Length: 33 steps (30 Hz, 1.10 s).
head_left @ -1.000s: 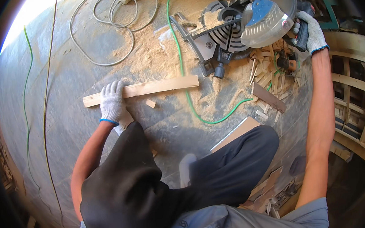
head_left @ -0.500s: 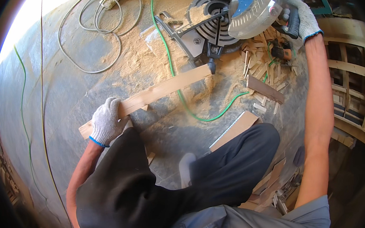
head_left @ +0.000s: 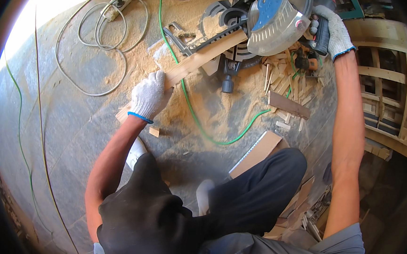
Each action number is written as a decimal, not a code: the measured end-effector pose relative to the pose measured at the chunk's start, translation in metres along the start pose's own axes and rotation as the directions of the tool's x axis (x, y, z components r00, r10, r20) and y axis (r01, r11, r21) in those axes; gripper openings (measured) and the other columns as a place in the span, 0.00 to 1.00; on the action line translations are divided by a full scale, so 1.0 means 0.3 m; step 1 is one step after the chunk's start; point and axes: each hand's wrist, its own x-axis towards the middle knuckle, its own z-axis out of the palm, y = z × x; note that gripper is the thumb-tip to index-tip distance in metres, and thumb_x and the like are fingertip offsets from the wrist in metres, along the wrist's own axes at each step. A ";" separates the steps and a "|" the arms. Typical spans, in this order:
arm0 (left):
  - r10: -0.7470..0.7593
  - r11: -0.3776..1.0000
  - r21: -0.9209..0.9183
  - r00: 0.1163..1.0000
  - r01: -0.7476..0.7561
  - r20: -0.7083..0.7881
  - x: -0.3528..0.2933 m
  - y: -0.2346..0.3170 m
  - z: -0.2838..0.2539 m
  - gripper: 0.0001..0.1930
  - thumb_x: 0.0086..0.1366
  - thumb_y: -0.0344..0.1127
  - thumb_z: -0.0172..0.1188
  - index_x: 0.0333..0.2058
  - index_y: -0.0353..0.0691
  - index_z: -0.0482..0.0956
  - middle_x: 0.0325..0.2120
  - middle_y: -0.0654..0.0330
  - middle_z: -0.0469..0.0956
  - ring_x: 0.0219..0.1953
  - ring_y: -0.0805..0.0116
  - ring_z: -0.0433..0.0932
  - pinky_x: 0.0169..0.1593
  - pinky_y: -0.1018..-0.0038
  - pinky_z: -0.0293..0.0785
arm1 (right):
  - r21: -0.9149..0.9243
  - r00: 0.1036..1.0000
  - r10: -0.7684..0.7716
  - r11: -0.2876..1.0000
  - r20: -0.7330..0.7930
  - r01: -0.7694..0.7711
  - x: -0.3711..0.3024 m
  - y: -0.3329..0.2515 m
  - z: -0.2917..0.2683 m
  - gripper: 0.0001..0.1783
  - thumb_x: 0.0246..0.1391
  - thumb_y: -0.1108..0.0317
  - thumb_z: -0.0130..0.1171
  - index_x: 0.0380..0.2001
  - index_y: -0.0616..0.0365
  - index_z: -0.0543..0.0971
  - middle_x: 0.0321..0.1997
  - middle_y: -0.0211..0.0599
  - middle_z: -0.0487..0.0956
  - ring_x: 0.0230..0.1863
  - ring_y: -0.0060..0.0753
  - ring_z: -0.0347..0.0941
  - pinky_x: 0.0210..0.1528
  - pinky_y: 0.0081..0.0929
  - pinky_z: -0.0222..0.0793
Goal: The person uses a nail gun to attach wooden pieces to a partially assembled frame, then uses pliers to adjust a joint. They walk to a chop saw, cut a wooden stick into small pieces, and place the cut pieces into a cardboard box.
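Head view: dusty floor (head_left: 73, 150) carries a saw (head_left: 262, 23). Right hand (head_left: 331, 30) is wrapped tight around its handle. Plank (head_left: 198, 59) lies under the blade, left hand (head_left: 149, 95) curled over its near end. Offcuts (head_left: 286, 93) lie beside it.

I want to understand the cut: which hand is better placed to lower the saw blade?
Right. The right hand already grips the saw's black handle; the left hand holds the long wooden strip.

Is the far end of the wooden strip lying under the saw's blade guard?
Yes, the wooden strip, held by the left hand, runs across the saw's base, and its far end lies under the blade guard.
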 end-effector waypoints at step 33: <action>-0.036 0.998 0.041 0.999 0.037 -0.019 0.002 0.036 0.044 0.27 0.63 0.46 0.69 0.54 0.38 0.72 0.37 0.44 0.80 0.35 0.42 0.84 0.36 0.50 0.80 | 0.264 0.991 -0.091 0.958 -0.101 0.114 -0.110 0.302 0.095 0.11 0.61 0.59 0.66 0.32 0.53 0.77 0.21 0.30 0.76 0.18 0.29 0.72 0.23 0.29 0.72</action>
